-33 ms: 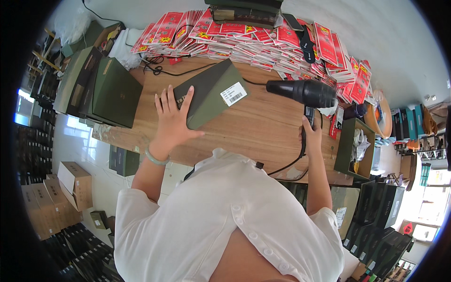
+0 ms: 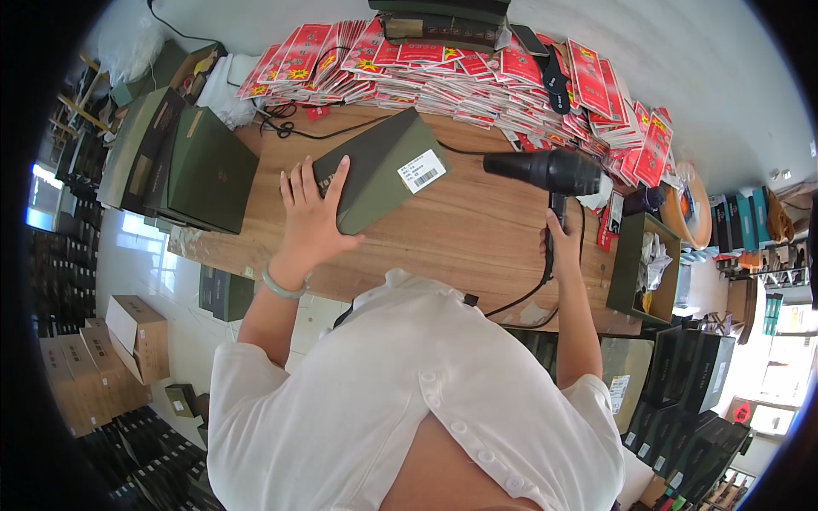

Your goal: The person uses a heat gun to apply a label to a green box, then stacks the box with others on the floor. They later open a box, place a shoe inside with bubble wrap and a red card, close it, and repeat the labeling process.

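A dark green shoe box [image 2: 375,187] with a white barcode label [image 2: 422,171] on its end lies tilted on the wooden table [image 2: 460,247]. My left hand [image 2: 313,220] rests spread on the box's near left side, fingers apart and thumb stretched out along its lower corner. In my right hand [image 2: 562,247] is the handle of a black hair dryer [image 2: 554,172], held above the table. Its nozzle points left, toward the label, with a gap between them. The fingers round the handle are partly hidden.
Piles of red printed cards [image 2: 443,81] line the table's back edge, with a phone [image 2: 530,40] on them. Green boxes [image 2: 200,170] stand at the left. An open green box [image 2: 639,264] holding small items is at the right. The dryer's black cord [image 2: 520,300] loops near my right hand.
Almost nothing differs. My left thumb sits slightly closer to the box, and the hair dryer has shifted very slightly left.
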A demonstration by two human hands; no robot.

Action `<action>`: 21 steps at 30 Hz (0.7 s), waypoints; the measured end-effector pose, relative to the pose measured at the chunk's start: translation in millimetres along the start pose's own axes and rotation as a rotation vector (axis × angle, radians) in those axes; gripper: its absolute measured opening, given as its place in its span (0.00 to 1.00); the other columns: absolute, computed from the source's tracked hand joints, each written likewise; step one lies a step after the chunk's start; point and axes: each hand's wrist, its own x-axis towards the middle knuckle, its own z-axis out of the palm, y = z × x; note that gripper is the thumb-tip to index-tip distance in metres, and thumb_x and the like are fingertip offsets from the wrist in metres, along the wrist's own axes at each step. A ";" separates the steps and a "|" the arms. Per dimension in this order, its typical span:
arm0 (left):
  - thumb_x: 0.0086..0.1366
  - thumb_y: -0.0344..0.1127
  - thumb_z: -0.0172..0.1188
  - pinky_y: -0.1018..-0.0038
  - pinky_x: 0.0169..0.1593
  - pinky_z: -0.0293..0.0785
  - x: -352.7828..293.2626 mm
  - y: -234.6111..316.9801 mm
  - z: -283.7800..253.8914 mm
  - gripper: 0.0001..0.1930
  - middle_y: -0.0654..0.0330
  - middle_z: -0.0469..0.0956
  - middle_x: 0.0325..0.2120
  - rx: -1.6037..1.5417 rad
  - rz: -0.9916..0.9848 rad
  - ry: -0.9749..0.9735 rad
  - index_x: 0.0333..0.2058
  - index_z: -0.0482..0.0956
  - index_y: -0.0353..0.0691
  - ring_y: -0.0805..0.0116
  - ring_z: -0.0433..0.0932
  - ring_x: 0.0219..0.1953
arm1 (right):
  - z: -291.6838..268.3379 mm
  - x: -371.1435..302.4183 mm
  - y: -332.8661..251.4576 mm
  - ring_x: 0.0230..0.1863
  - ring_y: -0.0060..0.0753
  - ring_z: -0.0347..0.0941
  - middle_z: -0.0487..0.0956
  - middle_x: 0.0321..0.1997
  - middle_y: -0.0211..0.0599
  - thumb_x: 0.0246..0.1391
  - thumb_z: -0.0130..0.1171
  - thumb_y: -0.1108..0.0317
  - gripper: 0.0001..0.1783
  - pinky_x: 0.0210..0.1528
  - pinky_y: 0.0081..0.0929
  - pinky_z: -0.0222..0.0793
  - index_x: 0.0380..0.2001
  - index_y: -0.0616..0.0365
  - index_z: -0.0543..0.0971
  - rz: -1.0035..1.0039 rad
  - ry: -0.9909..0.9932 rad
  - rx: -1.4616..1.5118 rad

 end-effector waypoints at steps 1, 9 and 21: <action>0.38 0.52 0.72 0.39 0.65 0.44 1.6 -0.8 -0.7 0.55 0.31 0.53 0.59 0.012 0.016 0.016 0.68 0.55 0.55 0.32 0.53 0.61 | -6.5 14.5 19.8 0.13 0.20 0.64 0.70 0.17 0.28 0.54 0.65 0.50 0.20 0.15 0.19 0.60 0.30 0.54 0.72 0.053 -0.005 0.017; 0.33 0.48 0.74 0.44 0.61 0.51 -20.9 24.5 -21.4 0.56 0.35 0.56 0.57 -0.051 0.109 -0.066 0.66 0.59 0.51 0.35 0.56 0.58 | -49.9 82.5 136.7 0.16 0.20 0.66 0.70 0.19 0.27 0.51 0.64 0.38 0.26 0.17 0.17 0.62 0.30 0.50 0.73 0.353 -0.051 0.178; 0.33 0.48 0.72 0.42 0.61 0.50 -41.7 53.5 -15.5 0.52 0.35 0.53 0.58 -0.092 0.104 -0.090 0.63 0.64 0.57 0.35 0.55 0.58 | 61.9 42.5 14.5 0.44 0.33 0.75 0.71 0.45 0.42 0.51 0.60 0.81 0.22 0.48 0.27 0.73 0.50 0.62 0.70 -0.629 0.041 -0.329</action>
